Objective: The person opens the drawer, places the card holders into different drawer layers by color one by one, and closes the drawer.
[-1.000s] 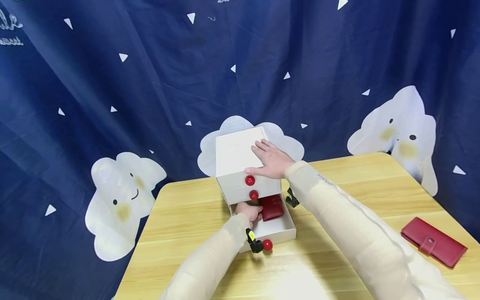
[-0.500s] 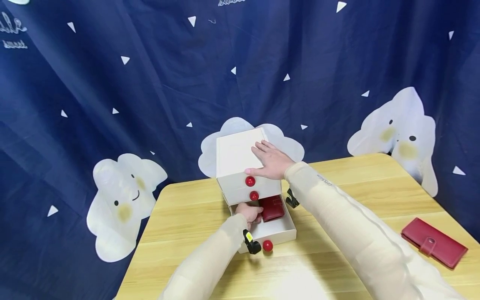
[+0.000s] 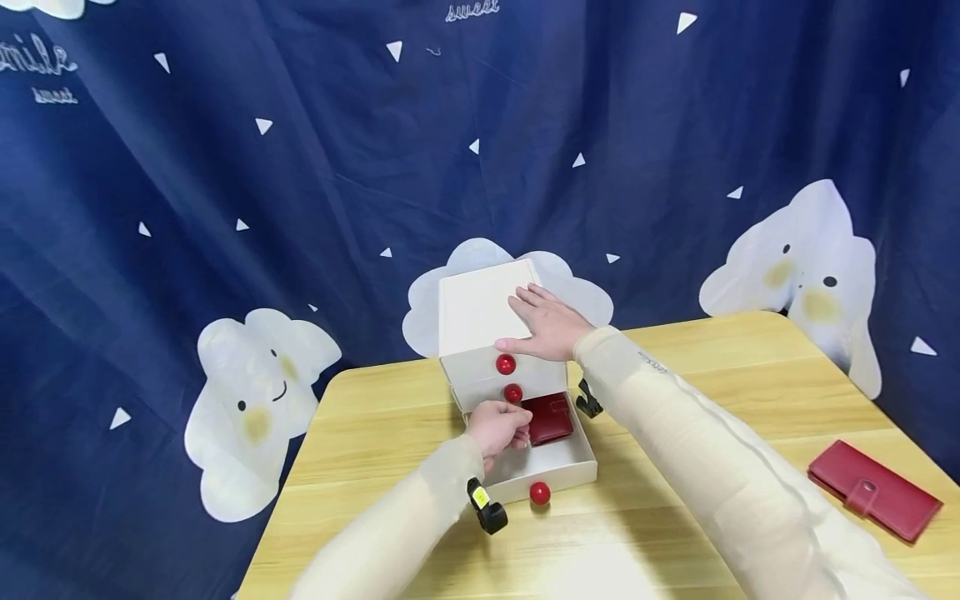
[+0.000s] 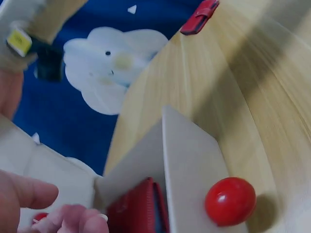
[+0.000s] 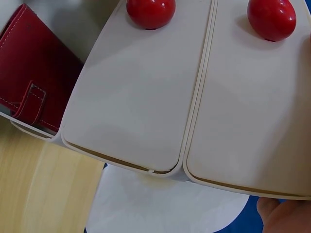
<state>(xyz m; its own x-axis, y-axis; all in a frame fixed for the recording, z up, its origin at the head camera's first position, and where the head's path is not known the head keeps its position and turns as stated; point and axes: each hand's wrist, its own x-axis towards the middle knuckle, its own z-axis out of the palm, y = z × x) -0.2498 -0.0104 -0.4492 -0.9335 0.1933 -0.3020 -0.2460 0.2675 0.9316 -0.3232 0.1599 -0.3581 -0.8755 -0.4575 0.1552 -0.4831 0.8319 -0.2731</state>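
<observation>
A small white drawer unit [image 3: 480, 304] stands on the table with its bottom drawer [image 3: 581, 475] pulled out. Inside that drawer lies a dark red wallet [image 3: 551, 421] with a snap strap, which the right wrist view shows up close. My left hand [image 3: 495, 427] hovers over the drawer's left part, fingertips right by the wallet's left edge. In the left wrist view a gap shows between its loosely bent fingers [image 4: 34, 191], with nothing held. My right hand [image 3: 549, 327] rests flat on the unit's top right edge, fingers spread, thumb at the front edge.
A longer red wallet [image 3: 873, 492] with a snap strap lies on the wooden table [image 3: 375, 417] at the right. Round red knobs [image 3: 540, 493] stick out of the drawer fronts. Behind the table hangs a dark blue curtain [image 3: 360, 125] with clouds and triangles.
My left hand has drawn back, up and out of the drawer, away from the wallet, which stays in place. My right hand keeps its place on the unit. The head view has shifted slightly.
</observation>
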